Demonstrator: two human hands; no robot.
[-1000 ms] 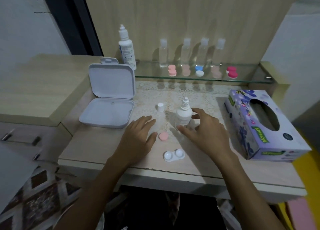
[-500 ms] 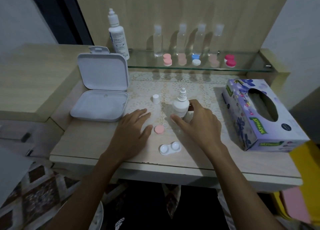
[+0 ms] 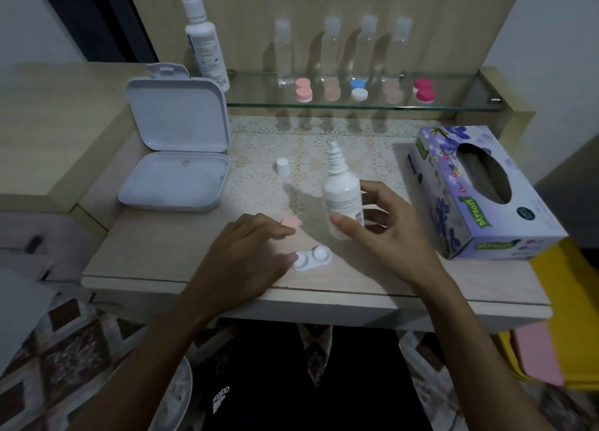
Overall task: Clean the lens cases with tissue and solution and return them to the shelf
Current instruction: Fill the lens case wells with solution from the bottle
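My right hand (image 3: 385, 233) grips a small white solution bottle (image 3: 342, 192), uncapped and lifted a little above the table. Its white cap (image 3: 283, 166) stands to the left on the lace mat. A white lens case (image 3: 311, 258) lies open near the front edge, and my left hand (image 3: 243, 262) touches its left end with fingers fairly straight. A pink lid (image 3: 291, 221) lies just beyond my left fingers. A purple tissue box (image 3: 479, 190) stands at the right. Several more lens cases (image 3: 359, 89) sit on the glass shelf (image 3: 453, 101).
An open white hinged box (image 3: 175, 158) stands at the left of the table. A tall white bottle (image 3: 205, 38) and several clear bottles (image 3: 284, 51) line the shelf's back. A yellow and pink object (image 3: 557, 320) sits low at the right.
My right hand closed round the solution bottle and raised it off the table. My left hand slid toward me, from beside the pink lid to the white lens case.
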